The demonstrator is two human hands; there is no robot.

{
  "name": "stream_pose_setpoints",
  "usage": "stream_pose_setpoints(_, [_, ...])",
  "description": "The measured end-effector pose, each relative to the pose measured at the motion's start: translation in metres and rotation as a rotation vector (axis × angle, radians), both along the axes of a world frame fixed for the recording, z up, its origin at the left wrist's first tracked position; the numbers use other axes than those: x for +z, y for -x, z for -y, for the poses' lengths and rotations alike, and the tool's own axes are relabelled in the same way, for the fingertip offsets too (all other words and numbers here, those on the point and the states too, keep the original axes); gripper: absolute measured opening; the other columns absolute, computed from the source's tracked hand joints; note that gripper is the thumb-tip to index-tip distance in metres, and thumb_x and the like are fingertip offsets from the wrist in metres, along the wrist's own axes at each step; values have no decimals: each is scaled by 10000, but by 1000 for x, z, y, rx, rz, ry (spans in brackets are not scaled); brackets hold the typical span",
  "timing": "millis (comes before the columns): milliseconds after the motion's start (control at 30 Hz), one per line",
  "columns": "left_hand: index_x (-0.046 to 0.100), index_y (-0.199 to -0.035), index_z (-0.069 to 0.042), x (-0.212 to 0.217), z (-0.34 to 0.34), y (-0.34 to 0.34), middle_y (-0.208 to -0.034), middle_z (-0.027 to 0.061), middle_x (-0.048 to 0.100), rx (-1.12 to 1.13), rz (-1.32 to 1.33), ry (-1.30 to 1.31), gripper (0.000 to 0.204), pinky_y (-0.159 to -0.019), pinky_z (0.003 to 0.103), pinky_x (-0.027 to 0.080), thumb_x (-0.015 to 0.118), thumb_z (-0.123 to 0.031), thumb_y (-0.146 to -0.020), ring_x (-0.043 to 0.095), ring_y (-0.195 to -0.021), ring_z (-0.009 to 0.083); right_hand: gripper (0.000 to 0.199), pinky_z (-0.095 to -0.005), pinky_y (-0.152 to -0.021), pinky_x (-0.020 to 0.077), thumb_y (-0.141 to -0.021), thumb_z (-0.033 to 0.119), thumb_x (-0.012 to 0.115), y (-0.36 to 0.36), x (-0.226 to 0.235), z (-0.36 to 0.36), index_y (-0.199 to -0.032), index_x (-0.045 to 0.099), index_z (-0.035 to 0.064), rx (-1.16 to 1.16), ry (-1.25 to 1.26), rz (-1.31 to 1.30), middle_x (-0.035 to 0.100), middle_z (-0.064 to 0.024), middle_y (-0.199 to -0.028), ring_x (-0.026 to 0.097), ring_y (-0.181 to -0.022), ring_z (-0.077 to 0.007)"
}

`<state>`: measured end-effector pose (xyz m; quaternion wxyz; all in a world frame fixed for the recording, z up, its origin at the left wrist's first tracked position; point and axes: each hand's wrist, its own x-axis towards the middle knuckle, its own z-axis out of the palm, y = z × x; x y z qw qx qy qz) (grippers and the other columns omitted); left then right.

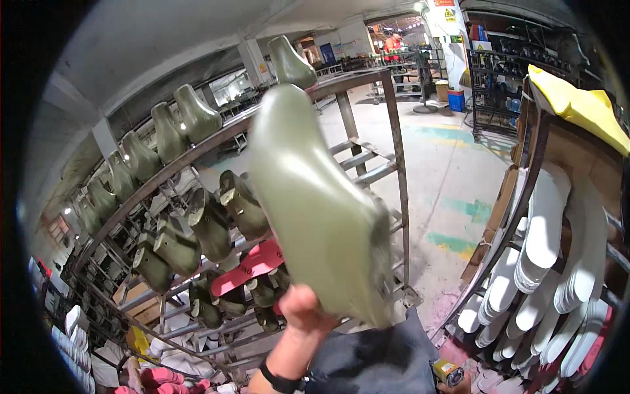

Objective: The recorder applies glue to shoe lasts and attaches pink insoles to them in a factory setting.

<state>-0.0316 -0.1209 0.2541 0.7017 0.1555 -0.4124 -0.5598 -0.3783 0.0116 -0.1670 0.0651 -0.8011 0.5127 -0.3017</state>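
A large glossy olive-green boot last (315, 197) is held up in front of me. My left hand (307, 312), with a black band on its wrist, is closed on its lower left edge; part of the grip is hidden behind the last. A pink insole (249, 269) with dark print shows just left of the last, partly covered by it; I cannot tell whether it touches the last. At the lower edge, my right hand (459, 386) is closed around a small yellow and black tool (448, 372), whose kind is unclear. Only part of that hand shows.
A metal rack (216, 134) on the left carries several green lasts (197, 115) along its top and more on lower bars. Stacked white insoles (541, 230) fill a rack on the right, with a yellow cloth (581, 105) on top. A person in orange (392, 46) stands far back.
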Motion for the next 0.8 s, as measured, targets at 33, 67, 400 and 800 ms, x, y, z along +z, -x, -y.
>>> stream_pose_setpoints(33, [286, -1446, -59, 27, 9, 4, -1356, 169, 456, 73, -9, 71, 949, -1059, 474, 388, 751, -371, -680, 483, -1224, 319, 373, -437, -742, 512, -806, 218, 656, 4, 4, 1, -1117, 615, 17, 93, 349, -279, 579, -149, -957, 582, -902, -327])
stream_pose_setpoints(67, [327, -1426, -76, 50, 21, 5, -1326, 174, 477, 74, -91, 129, 872, -989, 469, 452, 716, -404, -718, 524, -1168, 319, 373, -434, -673, 514, -787, 185, 658, 4, 10, -2, -1120, 621, 24, 75, 372, -348, 590, -138, -928, 593, -830, -326])
stream_pose_setpoints(400, [462, -1198, -30, 190, 131, -59, -1016, 203, 510, -331, -245, 76, 615, -431, 217, 329, 699, -437, -802, 441, -620, 135, 370, -284, -481, 455, -704, 7, 646, 6, 7, -29, -1053, 529, 50, -178, -793, 941, 555, -20, -766, 549, -580, -129])
stream_pose_setpoints(800, [611, -1034, -21, 165, 115, -74, -693, 4, 595, 732, 494, 137, 265, -455, 225, 392, 614, -252, -905, 515, -533, 82, 352, -257, -454, 432, -697, -11, 642, -9, 40, -10, -1025, 534, 58, -162, -903, 1067, 555, -6, -755, 525, -537, -111])
